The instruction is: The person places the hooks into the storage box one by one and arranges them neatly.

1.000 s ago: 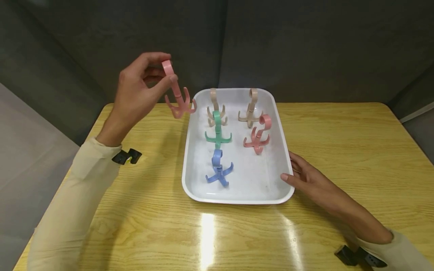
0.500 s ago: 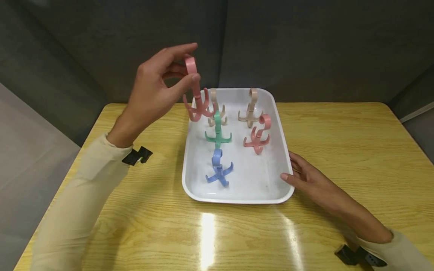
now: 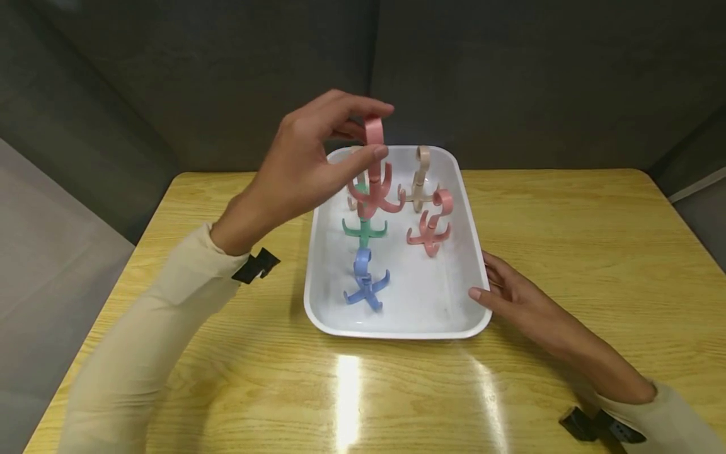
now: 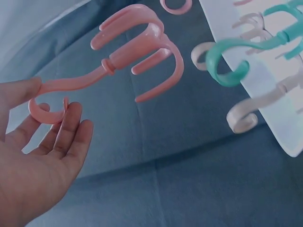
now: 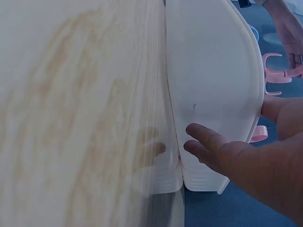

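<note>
My left hand (image 3: pixel 309 157) pinches a pink four-pronged hook hanger (image 3: pixel 375 189) by its curled top, between thumb and fingers. It hangs prongs down above the back left of a white plastic tray (image 3: pixel 397 336). Inside the tray stand a green hook hanger (image 3: pixel 365 233), a blue one, a second pink hook hanger (image 3: pixel 431 236) and two beige ones. The held hanger partly covers the green hanger and the left beige one. At the tray's right side, my right hand (image 3: pixel 524 309) holds the wall, thumb over the rim and fingers against the outside (image 5: pixel 213 94).
The tray rests on a wooden table (image 3: pixel 595 265) with light reflections near its front. Dark cloth (image 3: pixel 510 82) hangs behind the table's back edge. The blue hook hanger (image 3: pixel 365 287) is nearest the tray's front left.
My left hand has carried the pink hook hanger rightward, from left of the tray to above its back left part. The right hand and the hangers in the tray stay put.
</note>
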A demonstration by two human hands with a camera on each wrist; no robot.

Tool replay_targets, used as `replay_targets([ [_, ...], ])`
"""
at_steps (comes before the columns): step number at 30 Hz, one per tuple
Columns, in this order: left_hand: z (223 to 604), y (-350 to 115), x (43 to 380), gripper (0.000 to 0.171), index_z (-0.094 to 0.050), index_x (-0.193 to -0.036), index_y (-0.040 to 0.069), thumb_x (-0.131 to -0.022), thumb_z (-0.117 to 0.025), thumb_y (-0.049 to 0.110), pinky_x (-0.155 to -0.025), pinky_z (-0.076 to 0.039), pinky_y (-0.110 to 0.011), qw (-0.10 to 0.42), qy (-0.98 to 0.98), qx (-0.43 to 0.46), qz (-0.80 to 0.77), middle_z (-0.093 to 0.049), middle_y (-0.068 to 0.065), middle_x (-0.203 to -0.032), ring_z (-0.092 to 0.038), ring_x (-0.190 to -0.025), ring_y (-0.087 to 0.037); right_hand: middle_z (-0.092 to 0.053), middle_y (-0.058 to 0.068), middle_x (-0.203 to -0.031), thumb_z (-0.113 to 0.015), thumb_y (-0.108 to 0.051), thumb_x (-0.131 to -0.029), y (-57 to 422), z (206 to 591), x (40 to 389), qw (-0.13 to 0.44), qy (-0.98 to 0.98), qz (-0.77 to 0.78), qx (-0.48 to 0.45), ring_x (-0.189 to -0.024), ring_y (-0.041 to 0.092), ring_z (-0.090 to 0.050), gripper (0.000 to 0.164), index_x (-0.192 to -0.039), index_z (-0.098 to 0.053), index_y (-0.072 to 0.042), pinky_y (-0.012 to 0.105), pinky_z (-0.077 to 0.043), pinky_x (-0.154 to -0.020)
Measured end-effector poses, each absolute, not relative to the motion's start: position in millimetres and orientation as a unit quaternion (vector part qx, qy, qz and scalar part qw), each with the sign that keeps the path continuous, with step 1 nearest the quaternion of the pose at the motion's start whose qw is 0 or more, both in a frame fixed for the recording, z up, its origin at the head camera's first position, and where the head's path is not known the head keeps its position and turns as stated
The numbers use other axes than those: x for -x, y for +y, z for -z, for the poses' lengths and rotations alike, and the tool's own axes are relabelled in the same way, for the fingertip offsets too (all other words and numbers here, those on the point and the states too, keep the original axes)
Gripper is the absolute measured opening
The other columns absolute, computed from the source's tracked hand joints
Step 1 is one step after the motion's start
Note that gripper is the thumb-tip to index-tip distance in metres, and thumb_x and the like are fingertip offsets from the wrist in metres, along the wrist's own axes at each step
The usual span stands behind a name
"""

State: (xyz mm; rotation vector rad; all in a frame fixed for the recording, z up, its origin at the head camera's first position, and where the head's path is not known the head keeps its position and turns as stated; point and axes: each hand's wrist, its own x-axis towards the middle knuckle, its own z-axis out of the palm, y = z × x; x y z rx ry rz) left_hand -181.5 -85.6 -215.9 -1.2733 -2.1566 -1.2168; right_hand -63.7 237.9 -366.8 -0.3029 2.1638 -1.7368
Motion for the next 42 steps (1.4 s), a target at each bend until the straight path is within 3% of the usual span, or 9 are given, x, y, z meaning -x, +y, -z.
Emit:
replay_targets([
  [4, 217, -76, 177, 0.037, -0.069, -0.126, -0.006, -0.094, -0.080, 0.009, -0.097, -0.054, -0.027, 0.162, -0.753, 0.474, 0.427, -0.068, -0.014, -0.119, -0.069, -0.103, -0.019, -0.029, 0.025, -0.163, -0.056, -0.015, -0.110, 238, 368, 65, 0.176, 0.761, 0.615, 0.109, -0.141, 0.031, -0.047, 0.073, -0.165, -0.012, -0.001, 0.024, -0.052, -0.098],
  [10, 221, -62, 170, 0.035, -0.070, -0.126, -0.004, -0.094, -0.079, 0.009, -0.097, -0.052, -0.025, 0.118, -0.751, 0.498, 0.418, -0.069, -0.011, -0.119, -0.069, -0.104, -0.016, -0.031, 0.025, -0.162, -0.056, -0.015, -0.110, 238, 369, 66, 0.177, 0.763, 0.612, 0.109, -0.141, 0.038, -0.045, 0.072, -0.166, -0.012, -0.002, 0.024, -0.052, -0.097],
  [22, 231, -34, 157, 0.029, -0.069, -0.124, -0.004, -0.098, -0.072, 0.009, -0.091, -0.048, -0.019, 0.053, -0.758, 0.546, 0.351, -0.069, -0.006, -0.106, -0.062, -0.098, -0.011, -0.034, 0.026, -0.160, -0.055, -0.014, -0.110, 240, 369, 67, 0.175, 0.765, 0.608, 0.122, -0.137, 0.019, -0.052, 0.071, -0.165, -0.013, 0.000, 0.025, -0.052, -0.098],
  [36, 237, -10, 143, 0.022, -0.068, -0.124, 0.011, -0.102, -0.065, 0.012, -0.077, -0.048, -0.019, -0.023, -0.813, 0.534, 0.231, -0.063, 0.004, -0.103, -0.059, -0.095, -0.003, -0.034, 0.025, -0.160, -0.054, -0.014, -0.111, 242, 370, 66, 0.179, 0.764, 0.608, 0.122, -0.131, 0.009, -0.055, 0.068, -0.165, -0.014, -0.002, 0.026, -0.052, -0.098],
  [42, 243, -5, 141, 0.014, -0.068, -0.115, 0.013, -0.101, -0.065, 0.010, -0.074, -0.047, -0.020, -0.029, -0.815, 0.541, 0.206, -0.063, 0.008, -0.089, -0.055, -0.093, -0.004, -0.031, 0.023, -0.162, -0.052, -0.013, -0.111, 244, 371, 66, 0.182, 0.758, 0.613, 0.130, -0.135, 0.013, -0.053, 0.069, -0.165, -0.012, -0.002, 0.025, -0.052, -0.099],
])
